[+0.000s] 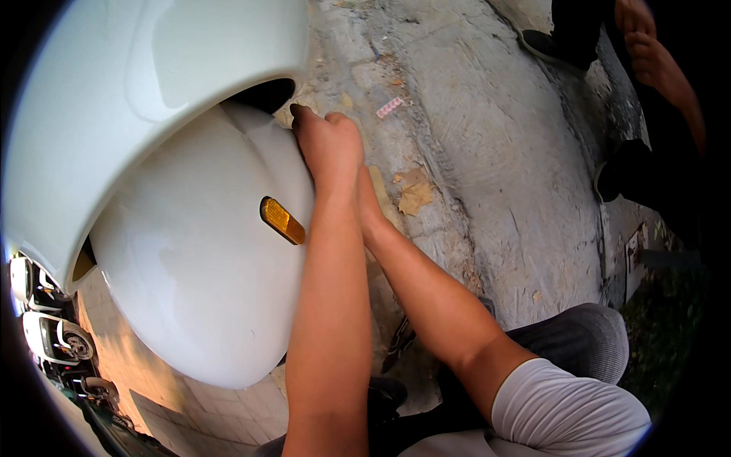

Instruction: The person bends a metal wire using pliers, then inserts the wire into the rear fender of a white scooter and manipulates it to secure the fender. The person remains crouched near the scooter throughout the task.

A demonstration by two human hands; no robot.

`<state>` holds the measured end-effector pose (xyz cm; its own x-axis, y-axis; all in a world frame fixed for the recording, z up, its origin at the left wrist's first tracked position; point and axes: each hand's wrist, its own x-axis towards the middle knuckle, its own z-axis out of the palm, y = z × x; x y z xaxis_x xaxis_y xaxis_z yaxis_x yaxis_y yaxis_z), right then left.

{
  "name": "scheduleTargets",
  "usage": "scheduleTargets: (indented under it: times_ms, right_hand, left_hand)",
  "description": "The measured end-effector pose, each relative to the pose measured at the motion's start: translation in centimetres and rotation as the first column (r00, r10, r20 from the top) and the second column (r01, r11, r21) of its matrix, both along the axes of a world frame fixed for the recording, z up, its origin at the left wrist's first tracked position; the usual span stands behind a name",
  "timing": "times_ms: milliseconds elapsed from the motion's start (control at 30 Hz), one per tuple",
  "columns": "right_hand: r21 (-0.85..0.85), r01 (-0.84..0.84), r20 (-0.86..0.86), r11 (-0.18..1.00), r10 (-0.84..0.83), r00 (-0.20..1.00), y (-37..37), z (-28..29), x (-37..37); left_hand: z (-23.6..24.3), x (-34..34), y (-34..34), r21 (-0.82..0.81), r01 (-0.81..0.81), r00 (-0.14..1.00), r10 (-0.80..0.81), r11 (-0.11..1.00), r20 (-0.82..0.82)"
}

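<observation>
A glossy white mudguard (205, 251), apparently of a scooter, fills the left middle. On its side sits an amber reflector (282, 221) in a black rim. My left hand (329, 145) is at the mudguard's right edge, just below the dark gap under the white body panel (84, 99). Its fingers are curled and the thumb tip looks dark, but what they grip is hidden. Beyond it, my right hand reaches to the same spot; only its wrist (371, 206) shows past my left forearm, and its fingers are out of sight.
Rough grey concrete (510, 167) holds a dry leaf (415, 196) and a pink strip (389, 107). At upper right are another person's hands (655, 61) and dark shoes (542, 46). Parked two-wheelers (57, 335) stand at far left. My bent knee (575, 343) is at lower right.
</observation>
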<state>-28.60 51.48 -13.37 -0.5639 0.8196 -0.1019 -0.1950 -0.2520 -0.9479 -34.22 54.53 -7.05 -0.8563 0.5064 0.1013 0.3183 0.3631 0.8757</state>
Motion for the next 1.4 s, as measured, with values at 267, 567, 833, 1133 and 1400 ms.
scheduleTargets:
  times_ms: [267,567,833,1133,1400]
  right_hand:
    - [0.068,0.008,0.031,0.998,-0.010,0.999,0.1,-0.6,-0.1]
    - [0.051,0.017,-0.008,0.999,-0.016,1.000,0.2,-0.3,-0.1]
    - [0.147,0.002,0.031,0.989,-0.007,0.999,0.4,-0.9,-0.1]
    - [0.083,0.009,-0.038,0.997,-0.006,0.999,0.3,-0.9,-0.2]
    - [0.103,0.011,-0.008,0.995,-0.011,1.000,0.3,-0.6,-0.2]
  left_hand:
    - [-0.1,0.1,-0.2,0.062,0.001,1.000,-0.001,0.998,0.014]
    - [0.0,0.2,-0.3,0.051,0.001,0.997,-0.004,0.999,0.071]
    - [0.1,0.4,-0.4,0.123,0.002,0.995,-0.014,0.992,0.096]
    - [0.7,0.7,-0.5,0.100,0.011,0.992,-0.023,0.995,0.120]
    - [0.5,0.3,-0.5,0.125,0.007,0.992,-0.023,0.992,0.123]
